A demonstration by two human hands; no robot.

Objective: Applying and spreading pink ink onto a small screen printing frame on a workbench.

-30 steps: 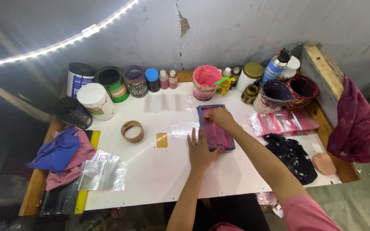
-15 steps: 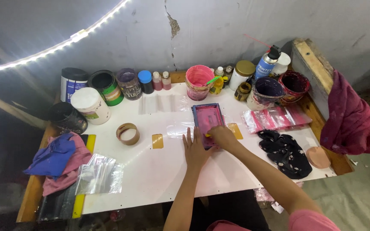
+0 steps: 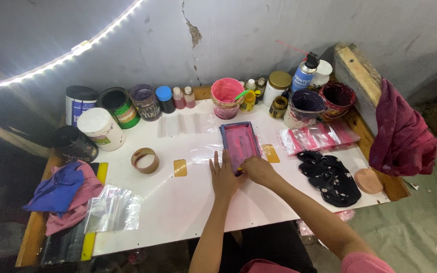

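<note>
Now I'm dragging my right hand [image 3: 259, 169] back to the near end of the pink-inked rectangular screen frame [image 3: 240, 145], fingers closed on its edge. Left hand [image 3: 223, 177] is pressing flat on the white tabletop [image 3: 178, 202], just left of the frame, bracing.

i count one pink-stained printing frame [image 3: 240, 144], two yellow tabs [image 3: 180, 168], one tape roll [image 3: 144, 160], one spray can [image 3: 304, 75], one black cloth [image 3: 331, 176], two small pink bottles [image 3: 178, 97], one pink bucket [image 3: 227, 97].
</note>
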